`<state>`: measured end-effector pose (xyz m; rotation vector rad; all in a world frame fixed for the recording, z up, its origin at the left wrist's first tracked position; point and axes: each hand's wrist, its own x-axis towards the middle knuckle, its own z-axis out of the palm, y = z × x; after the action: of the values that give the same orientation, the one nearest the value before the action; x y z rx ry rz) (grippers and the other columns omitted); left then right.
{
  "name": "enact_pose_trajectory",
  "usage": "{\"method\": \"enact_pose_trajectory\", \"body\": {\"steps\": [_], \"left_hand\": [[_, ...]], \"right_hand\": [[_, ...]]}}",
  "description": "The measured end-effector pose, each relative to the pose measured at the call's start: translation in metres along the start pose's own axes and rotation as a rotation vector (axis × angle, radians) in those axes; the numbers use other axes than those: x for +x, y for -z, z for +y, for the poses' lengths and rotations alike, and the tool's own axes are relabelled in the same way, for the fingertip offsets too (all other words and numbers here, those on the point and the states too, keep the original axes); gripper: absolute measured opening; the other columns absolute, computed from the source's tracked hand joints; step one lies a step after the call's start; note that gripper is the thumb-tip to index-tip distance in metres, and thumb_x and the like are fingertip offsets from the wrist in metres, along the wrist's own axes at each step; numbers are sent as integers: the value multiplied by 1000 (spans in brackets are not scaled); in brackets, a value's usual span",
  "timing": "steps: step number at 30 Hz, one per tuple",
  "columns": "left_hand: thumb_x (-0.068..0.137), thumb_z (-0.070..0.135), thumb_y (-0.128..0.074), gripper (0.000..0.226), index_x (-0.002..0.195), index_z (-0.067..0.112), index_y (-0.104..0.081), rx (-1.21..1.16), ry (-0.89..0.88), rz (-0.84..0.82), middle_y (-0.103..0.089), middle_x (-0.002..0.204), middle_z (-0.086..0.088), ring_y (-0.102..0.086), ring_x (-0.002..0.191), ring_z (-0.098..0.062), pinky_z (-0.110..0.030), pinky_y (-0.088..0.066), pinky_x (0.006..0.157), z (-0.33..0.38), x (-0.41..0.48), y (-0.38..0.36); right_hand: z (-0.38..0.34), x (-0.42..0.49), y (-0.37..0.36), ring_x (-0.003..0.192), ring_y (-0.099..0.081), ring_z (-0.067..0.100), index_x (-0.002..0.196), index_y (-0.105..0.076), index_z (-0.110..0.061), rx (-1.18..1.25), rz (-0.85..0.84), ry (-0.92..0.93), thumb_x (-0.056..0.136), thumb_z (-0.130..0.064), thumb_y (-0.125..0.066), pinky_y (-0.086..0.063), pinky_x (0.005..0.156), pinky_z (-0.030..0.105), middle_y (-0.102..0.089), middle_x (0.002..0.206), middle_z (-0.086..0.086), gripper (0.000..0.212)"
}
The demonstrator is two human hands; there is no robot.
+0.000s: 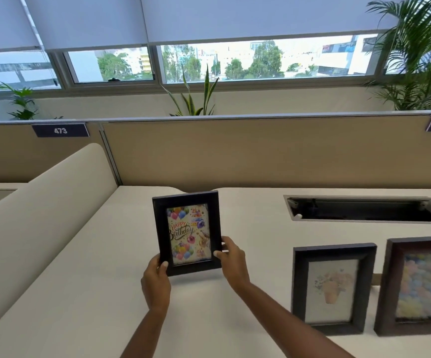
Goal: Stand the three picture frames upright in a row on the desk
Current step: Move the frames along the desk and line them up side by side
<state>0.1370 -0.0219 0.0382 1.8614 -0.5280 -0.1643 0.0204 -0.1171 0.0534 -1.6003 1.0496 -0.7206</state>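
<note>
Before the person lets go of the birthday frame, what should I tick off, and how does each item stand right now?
1. Both hands hold the black-framed "Happy Birthday" picture: left hand and right hand grip its lower corners. Ok.
2. Frame upright, picture facing the camera: ok.
3. Bottom edge resting on the cream desk: cannot tell.
4. Back stand opened: cannot tell.
5. Black-framed flower-pot picture and dark brown-framed pastel picture standing side by side: ok.
6. In line with them: not ok, it sits farther back and left.

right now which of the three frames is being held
The Happy Birthday frame, gripped by the left hand and right hand. The flower pot frame and pastel frame stand untouched.
</note>
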Motion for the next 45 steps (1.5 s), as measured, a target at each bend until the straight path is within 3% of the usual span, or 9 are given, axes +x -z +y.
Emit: {"method": "enact_pose_trajectory", "body": {"steps": [5, 8, 23, 31, 39, 42, 45], "left_hand": [[88, -4, -46, 26, 112, -8, -55, 23, 17, -4, -62, 113, -29, -56, 103, -43, -46, -46, 89, -5, 39, -1], [89, -4, -46, 27, 114, -9, -54, 26, 34, 6, -61, 114, -30, -55, 105, -44, -48, -46, 92, -10, 56, -2], [89, -4, -45, 28, 115, -10, -53, 26, 82, 39, -59, 116, -31, -53, 107, -45, -48, -45, 92, -30, 72, -6], [91, 1, -44, 31, 120, -8, -49, 51, 87, 48, -57, 120, -31, -52, 111, -45, -49, -44, 95, -34, 66, -6], [88, -4, -46, 29, 116, -10, -52, 71, 92, 70, -59, 116, -33, -54, 107, -47, -50, -44, 94, -38, 59, -5], [89, -4, -46, 29, 117, -10, -51, 65, 111, 66, -59, 117, -32, -54, 107, -47, -50, -44, 94, -37, 58, -6], [88, -4, -47, 34, 121, -10, -47, 41, 132, 53, -55, 122, -32, -51, 112, -45, -50, -41, 98, -39, 58, -6]], "right_hand": [[-5, 31, -28, 97, -57, 21, 120, -47, -4, -3, -9, -21, 90, 1, -44, -54, 82, 33, -61, 117, 19, 32], [-5, 46, -43, 106, -59, 27, 121, -47, -6, -7, -8, -23, 90, 0, -44, -55, 86, 38, -60, 119, 20, 32], [0, 68, -67, 113, -56, 28, 126, -45, -6, -54, -28, -33, 90, 2, -43, -52, 87, 35, -58, 125, 18, 36], [4, 63, -68, 117, -53, 29, 130, -43, -7, -80, -29, -30, 90, -2, -45, -50, 96, 41, -56, 128, 18, 40], [19, 49, -63, 118, -53, 27, 131, -42, -7, -125, -102, -79, 84, 2, -51, -45, 100, 35, -56, 130, 13, 49], [20, 44, -63, 117, -52, 25, 127, -44, -7, -145, -123, -68, 82, 2, -52, -43, 94, 27, -55, 129, 12, 46], [21, 39, -62, 132, -36, 23, 140, -23, -6, -202, -169, -80, 87, -3, -53, -32, 105, 27, -36, 146, 11, 61]]}}
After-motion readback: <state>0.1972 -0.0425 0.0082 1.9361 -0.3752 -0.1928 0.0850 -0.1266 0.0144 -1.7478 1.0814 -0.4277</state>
